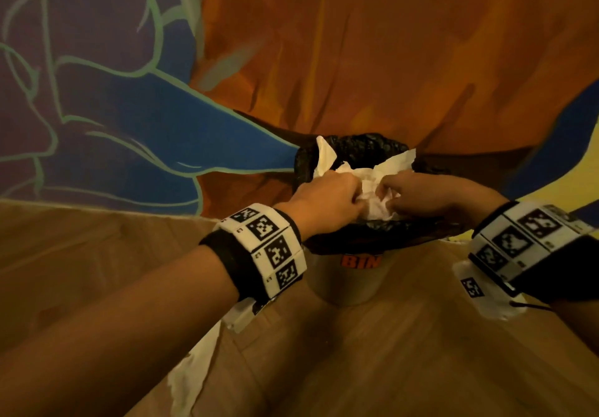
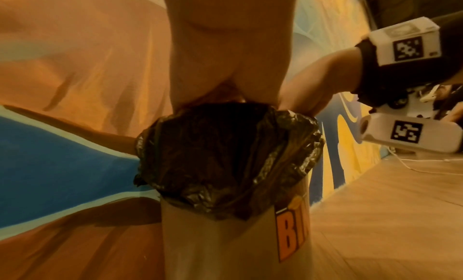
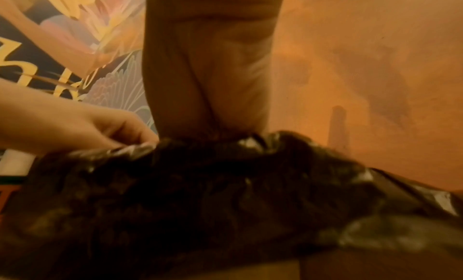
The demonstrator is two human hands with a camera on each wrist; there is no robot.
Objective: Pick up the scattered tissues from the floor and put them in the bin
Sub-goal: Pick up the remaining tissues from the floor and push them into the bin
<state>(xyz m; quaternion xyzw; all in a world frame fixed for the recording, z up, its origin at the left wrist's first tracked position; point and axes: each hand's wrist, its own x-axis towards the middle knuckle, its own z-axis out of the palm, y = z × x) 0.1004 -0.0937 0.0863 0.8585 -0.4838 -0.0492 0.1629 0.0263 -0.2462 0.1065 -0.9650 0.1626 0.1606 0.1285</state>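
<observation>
Leftmost, a painted wall (image 1: 97,108) of purple, blue and green lines rose behind the wooden floor (image 1: 405,368). Low on that floor, under the left forearm, one white tissue (image 1: 191,374) lay flat, well apart from the others. The left forearm wore a wristband (image 1: 272,251) of black-and-white markers. Ahead of it, the left hand (image 1: 324,199) was over the mouth of the bin (image 1: 353,287), its grip curled round the near-left part of a crumpled bunch of tissues (image 1: 376,189). From the left wrist view the palm ran down to the liner's edge, and the fingertips were hidden behind it.

That bunch sat in the bin's opening, its loose corners standing up over the far rim against the black liner (image 1: 366,151). The liner was folded out over the rim, and orange letters reading "BIN" showed on the pale side below.

Further right, the right hand (image 1: 431,194) met the same bunch from the other side, fingers bent and pinching the paper, close to the left hand's fingers. In the right wrist view only the heel of the palm and blurred black liner (image 3: 200,195) were plain. The right wrist carried a second marker band (image 1: 531,241). Behind it all the wall turned orange, with blue and yellow at the far right.
</observation>
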